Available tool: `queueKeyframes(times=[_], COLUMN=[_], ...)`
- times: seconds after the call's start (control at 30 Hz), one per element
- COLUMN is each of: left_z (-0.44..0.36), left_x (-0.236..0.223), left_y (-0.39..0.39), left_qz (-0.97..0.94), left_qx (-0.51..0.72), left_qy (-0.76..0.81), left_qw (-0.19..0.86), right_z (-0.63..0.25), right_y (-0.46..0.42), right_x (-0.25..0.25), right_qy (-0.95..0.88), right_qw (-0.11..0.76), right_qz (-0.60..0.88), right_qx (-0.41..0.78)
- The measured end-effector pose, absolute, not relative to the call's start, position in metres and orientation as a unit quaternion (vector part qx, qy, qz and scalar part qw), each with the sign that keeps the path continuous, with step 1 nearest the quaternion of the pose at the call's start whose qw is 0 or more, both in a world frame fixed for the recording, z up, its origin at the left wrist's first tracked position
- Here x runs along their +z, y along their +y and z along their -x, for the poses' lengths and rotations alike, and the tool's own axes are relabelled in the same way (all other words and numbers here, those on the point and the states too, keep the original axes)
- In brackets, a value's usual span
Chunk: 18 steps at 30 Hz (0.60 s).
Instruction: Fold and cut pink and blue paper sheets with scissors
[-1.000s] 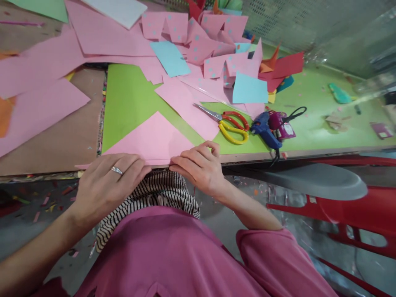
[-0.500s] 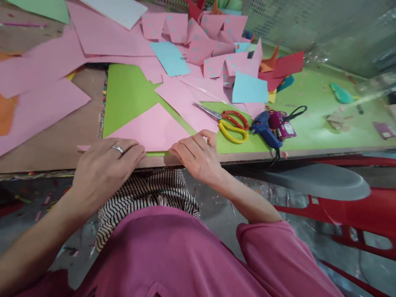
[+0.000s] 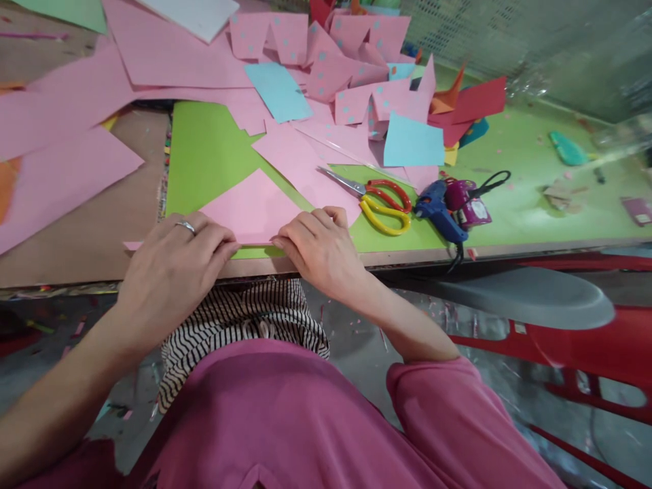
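Note:
A pink sheet of paper [image 3: 257, 204] lies on the green mat near the table's front edge, its near edge turned up in a narrow fold. My left hand [image 3: 176, 261], with a ring on one finger, pinches that edge at the left between thumb and fingers. At the right end of the visible edge, my right hand [image 3: 323, 255] grips the same paper with curled fingers. Just beyond the right hand lie scissors [image 3: 374, 197] with one red and one yellow handle. Both palms hide the outer corners of the sheet.
A blue glue gun [image 3: 439, 210] and a purple object [image 3: 467, 204] with a black loop lie right of the scissors. Farther back are dotted pink paper pieces [image 3: 356, 105] and light blue sheets [image 3: 413, 141]. A grey rounded panel [image 3: 540, 297] juts out below the table edge at right.
Both hands have shifted slightly away from my body along with the near edge of the pink paper, and the right hand has come a little leftward. The hold stays the same.

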<state>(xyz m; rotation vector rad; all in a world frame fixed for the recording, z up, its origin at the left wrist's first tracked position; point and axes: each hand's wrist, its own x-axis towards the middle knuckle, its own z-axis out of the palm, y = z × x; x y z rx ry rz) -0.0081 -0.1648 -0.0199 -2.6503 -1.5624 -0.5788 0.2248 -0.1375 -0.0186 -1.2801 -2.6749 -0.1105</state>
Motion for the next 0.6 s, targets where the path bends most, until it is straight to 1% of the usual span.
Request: queueKeyframes(times=[0.13,0.3,0.43,0.6], left_z=[0.011,0.015,0.023,0.041], left_x=[-0.013,-0.004,-0.003,-0.01], left_y=[-0.158,-0.152,-0.149,-0.146], left_qz=[0.842,0.826,0.814,0.806], left_qx=[-0.153,-0.108,-0.081,-0.064], left_qy=[-0.516,-0.544,-0.566,-0.584], left_qw=[-0.044,-0.101,-0.1,-0.074], right_z=[-0.222,-0.22,-0.219,-0.222], right_y=[-0.133,-0.129,-0.126,-0.127], right_x=[-0.011,-0.006,-0.005,-0.005], right_qy=[-0.89,-0.877,-0.869,-0.861], right_qw=[0.049,0.025,0.007,0.0], right_qz=[0.454,0.479,0.494,0.508], right_qx=[0.0,0.024,0.034,0.013])
